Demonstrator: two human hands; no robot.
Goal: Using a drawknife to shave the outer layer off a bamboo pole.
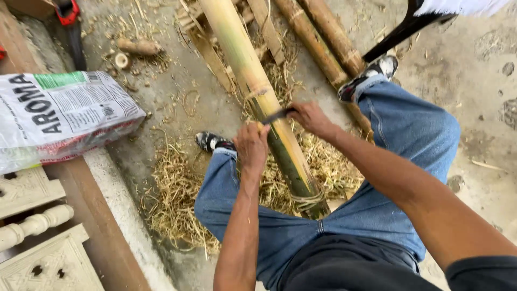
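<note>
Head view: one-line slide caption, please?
Both hands, left and right, draw a blade across a bamboo pole above shavings.

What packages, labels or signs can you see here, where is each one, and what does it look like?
One package: a sack lying on its side at the left, across the raised ledge, left of the bamboo pole both hands work on. Pillow-shaped, white-grey, with a green patch, dark print and a red band along the lower edge.

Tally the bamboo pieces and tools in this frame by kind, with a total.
Green-yellow bamboo pole, held between the knees: 1
Brown bamboo poles on the ground: 2
Short cut bamboo pieces: 2
Dark blade, gripped by left hand and right hand: 1
Total: 6
</note>
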